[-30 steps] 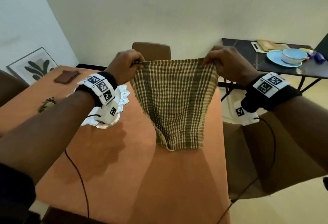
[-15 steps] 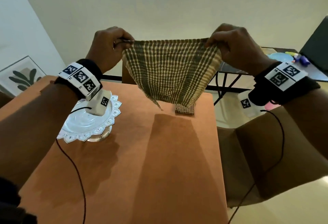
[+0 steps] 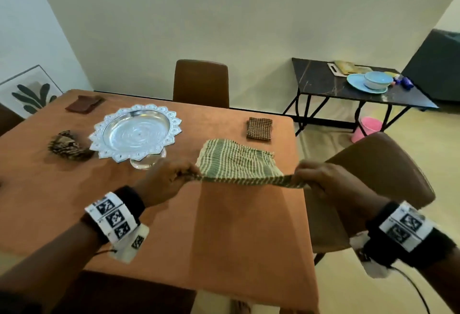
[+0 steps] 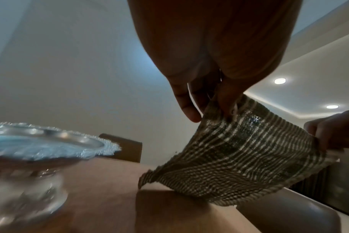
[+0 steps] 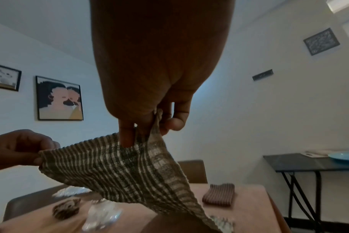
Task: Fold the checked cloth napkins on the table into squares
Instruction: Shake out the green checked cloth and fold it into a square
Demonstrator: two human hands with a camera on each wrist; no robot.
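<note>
From over the person's shoulders, the left hand (image 3: 165,179) and the right hand (image 3: 321,176) each pinch a near corner of the green checked napkin (image 3: 236,162), fingers curled tight on the cloth, so its near edge is stretched between them above the orange table (image 3: 224,226). The far part of the cloth reaches out toward the table's far side; whether it lies on the surface cannot be told here. Both wrists wear bands printed with black-and-white square markers; no readable words show on them. Past the cloth, near the table's far right corner, sits a small folded brown checked napkin (image 3: 259,128). To the left stands a silver scalloped dish (image 3: 135,132) on a foot, with a crumpled patterned cloth (image 3: 67,145) beside it and a dark brown folded cloth (image 3: 83,104) at the far left corner.

Seen from the left wrist, the left hand's fingers (image 4: 225,100) nip the napkin's corner, and the cloth (image 4: 239,160) sags away to the right hand (image 4: 337,130), its lowest corner close over the tabletop. The dish (image 4: 50,145) is blurred at the left.

Seen from the right wrist, the thumb and fingers (image 5: 127,134) clamp the other corner, the cloth (image 5: 130,176) hanging across to the left hand (image 5: 20,148). The folded napkin (image 5: 219,194) lies on the table beyond. Framed pictures hang on the wall, with no legible writing.
</note>
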